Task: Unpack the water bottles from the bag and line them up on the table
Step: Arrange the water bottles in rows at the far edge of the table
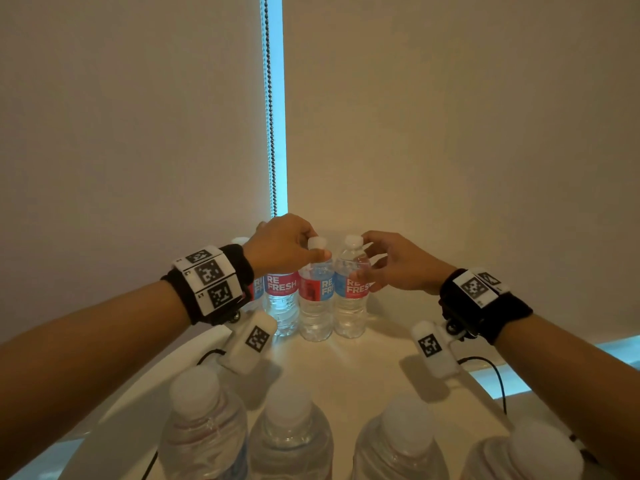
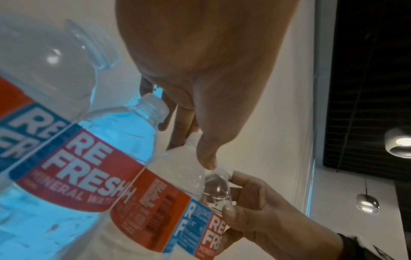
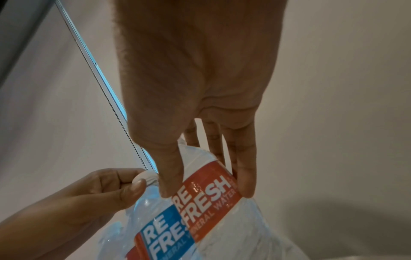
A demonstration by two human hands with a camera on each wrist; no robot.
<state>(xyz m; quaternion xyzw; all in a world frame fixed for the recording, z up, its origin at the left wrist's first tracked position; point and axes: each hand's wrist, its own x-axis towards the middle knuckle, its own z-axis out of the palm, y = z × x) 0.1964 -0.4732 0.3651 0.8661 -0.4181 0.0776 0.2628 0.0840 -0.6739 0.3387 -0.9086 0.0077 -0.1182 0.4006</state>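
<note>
- Head view: a far row of upright bottles stands on the white table against the blind, their sides touching or nearly so.
- Left hand pinches the neck of the third bottle just under its white cap — thumb in front, fingers curled behind.
- Right hand grasps the end bottle, the rightmost of that row, with fingers curled round its shoulder and label.
- Second bottle stands just left of the third; a further one is mostly hidden behind the left wrist.
- Near row — four capped bottles, blurred, along the bottom edge, well apart from the far row.
- Left wrist view: labels read "RE FRESH MINERAL WATER" in red and blue; both hands show at the bottle tops.
- Right wrist view: thumb and fingers press either side of the end bottle's label.
- Bead chain hangs down the bright gap between the blinds.
- No bag is in view.
</note>
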